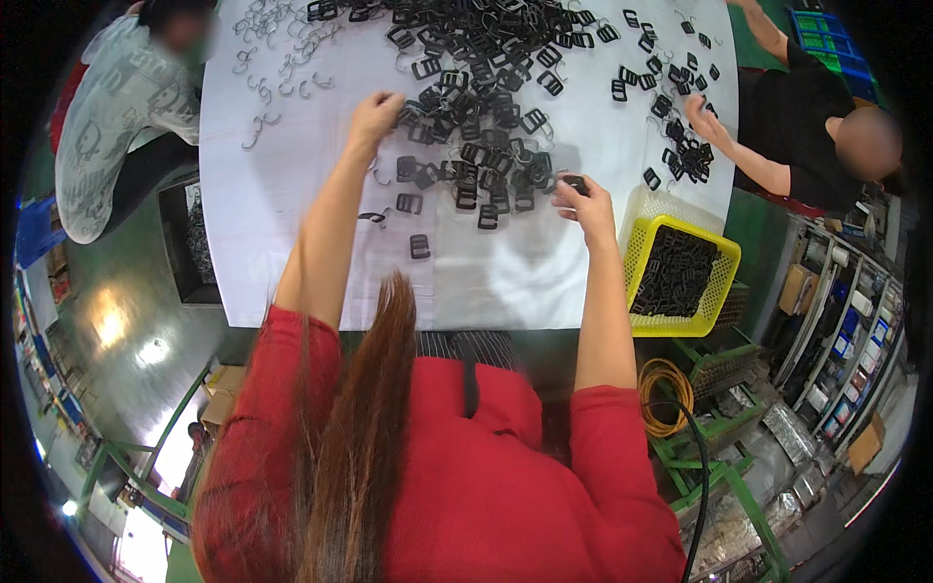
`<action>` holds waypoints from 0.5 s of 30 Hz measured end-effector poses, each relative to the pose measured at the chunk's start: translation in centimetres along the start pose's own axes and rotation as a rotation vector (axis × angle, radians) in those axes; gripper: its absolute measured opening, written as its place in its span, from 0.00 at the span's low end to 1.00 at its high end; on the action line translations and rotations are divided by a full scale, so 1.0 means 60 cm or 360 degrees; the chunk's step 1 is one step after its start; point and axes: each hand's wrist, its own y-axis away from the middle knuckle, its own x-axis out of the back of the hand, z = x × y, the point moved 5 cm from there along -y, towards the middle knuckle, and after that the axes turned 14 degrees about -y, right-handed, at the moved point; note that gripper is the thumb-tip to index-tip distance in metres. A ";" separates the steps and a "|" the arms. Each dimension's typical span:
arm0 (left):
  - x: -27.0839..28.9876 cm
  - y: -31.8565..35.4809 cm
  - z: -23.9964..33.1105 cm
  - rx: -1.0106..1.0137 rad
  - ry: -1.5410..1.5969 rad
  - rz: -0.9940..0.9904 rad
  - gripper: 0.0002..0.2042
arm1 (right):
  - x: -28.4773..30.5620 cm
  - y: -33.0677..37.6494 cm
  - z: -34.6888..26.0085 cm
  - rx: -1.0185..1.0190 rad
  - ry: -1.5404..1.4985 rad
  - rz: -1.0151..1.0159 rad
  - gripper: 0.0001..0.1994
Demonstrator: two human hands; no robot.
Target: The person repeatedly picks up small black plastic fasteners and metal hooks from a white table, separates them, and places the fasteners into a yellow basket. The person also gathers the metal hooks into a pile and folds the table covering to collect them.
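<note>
A heap of black plastic strap buckles [476, 160] spreads over the white-covered table [282, 223]. At the heap's left edge is my left hand [375, 119], its fingers closed in a pinch; I cannot make out what, if anything, is between them. My right hand [589, 208], to the right of the heap, pinches a black buckle [575, 184] between thumb and fingers. Single buckles [419, 246] lie nearer to me. Thin wire hooks [282, 70] are scattered at the far left, with a few around the heap.
A yellow plastic basket [638, 255] full of black buckles stands at the table's right edge. Two people sit at the sides; the right one's hand [704, 119] is above a smaller buckle group [690, 155]. A dark bin [173, 238] stands left of the table.
</note>
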 end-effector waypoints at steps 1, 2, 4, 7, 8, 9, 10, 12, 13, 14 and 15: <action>-0.018 0.001 0.017 -0.0155 -0.0375 0.0194 0.18 | -0.008 0.000 0.002 0.0000 -0.0021 -0.0047 0.13; -0.043 0.006 0.049 -0.0321 -0.0745 0.0377 0.17 | -0.015 -0.001 0.004 0.0004 -0.0039 -0.0078 0.12; -0.063 0.006 0.084 -0.0532 -0.1167 0.0523 0.17 | -0.023 -0.001 0.006 -0.0011 -0.0122 -0.0116 0.12; -0.057 0.001 0.075 -0.0548 -0.1317 0.0373 0.17 | -0.036 0.007 -0.001 -0.0143 -0.0528 -0.0190 0.12; -0.040 -0.013 0.045 -0.0505 -0.1339 0.0305 0.17 | -0.039 0.010 -0.005 -0.0114 -0.0631 -0.0245 0.12; -0.022 -0.015 0.028 -0.0471 -0.1360 0.0231 0.17 | -0.026 0.005 -0.003 -0.0022 -0.0284 -0.0196 0.12; -0.002 -0.013 0.011 -0.0444 -0.1454 0.0235 0.16 | -0.010 -0.007 0.003 0.0068 0.0064 -0.0149 0.12; 0.031 0.013 -0.002 -0.0268 -0.1159 0.0003 0.17 | 0.005 -0.007 0.013 -0.0082 -0.0051 -0.0011 0.13; 0.045 0.032 -0.003 -0.0106 -0.0773 -0.0205 0.18 | 0.009 -0.006 0.013 -0.0036 -0.0148 -0.0015 0.13; 0.052 0.049 -0.013 0.0065 -0.0380 -0.0395 0.19 | 0.012 -0.005 0.012 0.0007 -0.0241 -0.0031 0.14; 0.060 0.052 -0.023 -0.0028 -0.0462 -0.0340 0.19 | 0.016 -0.004 0.012 0.0055 -0.0335 -0.0039 0.15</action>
